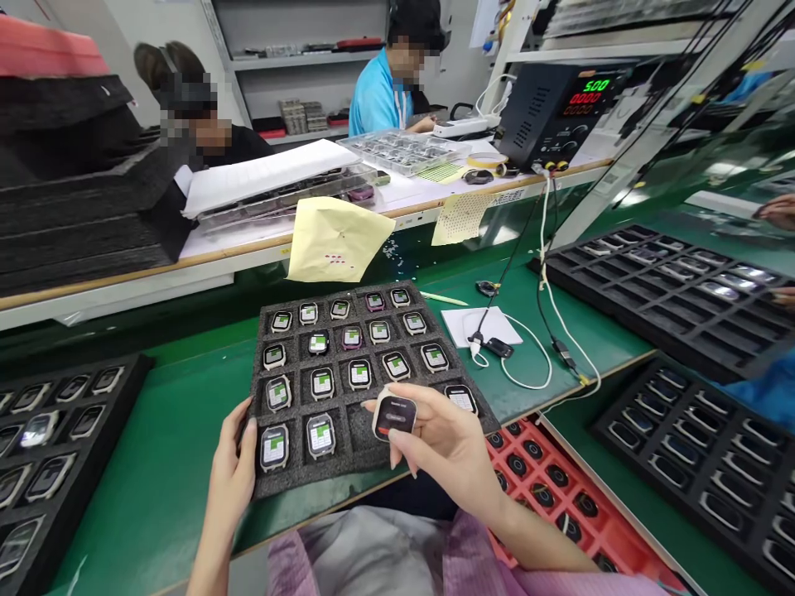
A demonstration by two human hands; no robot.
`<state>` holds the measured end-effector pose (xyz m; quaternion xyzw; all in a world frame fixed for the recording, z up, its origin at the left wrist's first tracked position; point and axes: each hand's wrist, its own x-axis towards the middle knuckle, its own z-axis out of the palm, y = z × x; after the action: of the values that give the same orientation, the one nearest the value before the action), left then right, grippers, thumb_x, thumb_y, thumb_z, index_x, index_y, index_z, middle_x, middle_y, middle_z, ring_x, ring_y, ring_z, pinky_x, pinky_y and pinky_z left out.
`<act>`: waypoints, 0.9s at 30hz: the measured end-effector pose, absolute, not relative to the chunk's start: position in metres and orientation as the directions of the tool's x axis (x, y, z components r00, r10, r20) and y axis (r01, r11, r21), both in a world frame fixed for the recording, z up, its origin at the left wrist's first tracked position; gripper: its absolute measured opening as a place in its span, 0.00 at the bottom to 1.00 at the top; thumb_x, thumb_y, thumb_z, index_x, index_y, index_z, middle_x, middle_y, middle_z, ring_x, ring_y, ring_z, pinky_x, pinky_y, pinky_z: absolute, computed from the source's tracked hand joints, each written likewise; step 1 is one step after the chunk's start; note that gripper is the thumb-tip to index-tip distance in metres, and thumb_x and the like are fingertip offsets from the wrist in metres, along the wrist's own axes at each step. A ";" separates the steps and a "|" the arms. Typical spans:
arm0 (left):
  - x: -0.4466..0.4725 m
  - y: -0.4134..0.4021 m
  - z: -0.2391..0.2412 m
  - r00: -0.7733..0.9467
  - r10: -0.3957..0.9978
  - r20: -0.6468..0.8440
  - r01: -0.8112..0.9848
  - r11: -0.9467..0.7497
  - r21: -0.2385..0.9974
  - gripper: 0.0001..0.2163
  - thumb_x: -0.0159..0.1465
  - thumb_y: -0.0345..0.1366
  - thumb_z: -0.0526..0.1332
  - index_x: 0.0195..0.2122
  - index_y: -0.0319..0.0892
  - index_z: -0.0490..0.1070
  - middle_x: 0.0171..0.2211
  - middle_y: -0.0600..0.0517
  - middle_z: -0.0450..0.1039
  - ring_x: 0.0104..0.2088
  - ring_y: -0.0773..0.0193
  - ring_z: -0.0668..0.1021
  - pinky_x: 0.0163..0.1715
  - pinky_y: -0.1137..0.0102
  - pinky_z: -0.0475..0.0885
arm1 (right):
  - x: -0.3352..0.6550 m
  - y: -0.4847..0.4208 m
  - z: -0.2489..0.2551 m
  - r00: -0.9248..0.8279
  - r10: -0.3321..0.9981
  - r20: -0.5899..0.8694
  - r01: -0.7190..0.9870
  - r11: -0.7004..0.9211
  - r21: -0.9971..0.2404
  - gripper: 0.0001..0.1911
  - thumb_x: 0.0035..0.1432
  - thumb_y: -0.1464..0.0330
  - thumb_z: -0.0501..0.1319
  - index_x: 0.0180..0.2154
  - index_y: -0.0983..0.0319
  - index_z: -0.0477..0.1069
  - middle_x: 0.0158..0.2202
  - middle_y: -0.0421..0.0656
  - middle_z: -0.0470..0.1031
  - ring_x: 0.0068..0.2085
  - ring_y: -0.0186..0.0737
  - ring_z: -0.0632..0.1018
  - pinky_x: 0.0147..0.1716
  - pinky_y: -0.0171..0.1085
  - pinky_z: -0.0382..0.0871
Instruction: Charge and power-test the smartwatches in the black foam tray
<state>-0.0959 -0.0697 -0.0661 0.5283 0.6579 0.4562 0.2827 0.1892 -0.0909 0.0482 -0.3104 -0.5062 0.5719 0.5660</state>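
Note:
A black foam tray [354,463] lies on the green table in front of me, its pockets filled with several small smartwatch bodies showing green and white screens. My left hand [233,463] grips the tray's near left edge, fingers curled over it. My right hand [435,443] is closed round one watch body [394,414], held just above the tray's near right part; its screen is dark with a red bar.
More black trays of watches sit at the far left [43,447] and right [671,285], [701,463]. A red tray [552,488] lies lower right. Charging cables [534,364] and white paper [481,324] lie beyond the tray. A power supply [552,112] and two seated people are behind.

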 end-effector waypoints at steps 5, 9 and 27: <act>-0.094 -0.070 -0.063 -0.281 0.953 0.115 0.450 0.025 0.893 0.21 0.66 0.50 0.53 0.55 0.45 0.65 0.57 0.46 0.67 0.59 0.52 0.68 0.63 0.55 0.57 | 0.193 -0.090 0.047 -0.261 0.938 0.229 -0.388 0.115 -0.914 0.25 0.59 0.69 0.66 0.57 0.57 0.66 0.50 0.53 0.76 0.29 0.36 0.78 0.20 0.30 0.69; -0.096 -0.070 -0.066 -0.283 0.954 0.094 0.421 0.035 0.906 0.22 0.65 0.51 0.53 0.55 0.44 0.65 0.57 0.44 0.67 0.59 0.50 0.68 0.62 0.53 0.59 | 0.190 -0.090 0.051 -0.229 0.947 0.225 -0.389 0.123 -0.913 0.24 0.57 0.72 0.67 0.55 0.57 0.68 0.46 0.49 0.78 0.29 0.35 0.78 0.22 0.30 0.70; -0.096 -0.071 -0.066 -0.297 0.950 0.096 0.412 0.037 0.910 0.22 0.65 0.50 0.54 0.56 0.45 0.65 0.57 0.45 0.67 0.58 0.51 0.69 0.61 0.55 0.60 | 0.192 -0.086 0.040 -0.253 0.951 0.178 -0.417 0.059 -0.907 0.21 0.61 0.69 0.62 0.56 0.59 0.67 0.46 0.52 0.79 0.25 0.34 0.78 0.17 0.29 0.67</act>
<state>-0.0964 -0.0709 -0.0660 0.5169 0.6589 0.4629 0.2905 0.1916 -0.0859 0.0400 -0.2769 -0.4822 0.6276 0.5448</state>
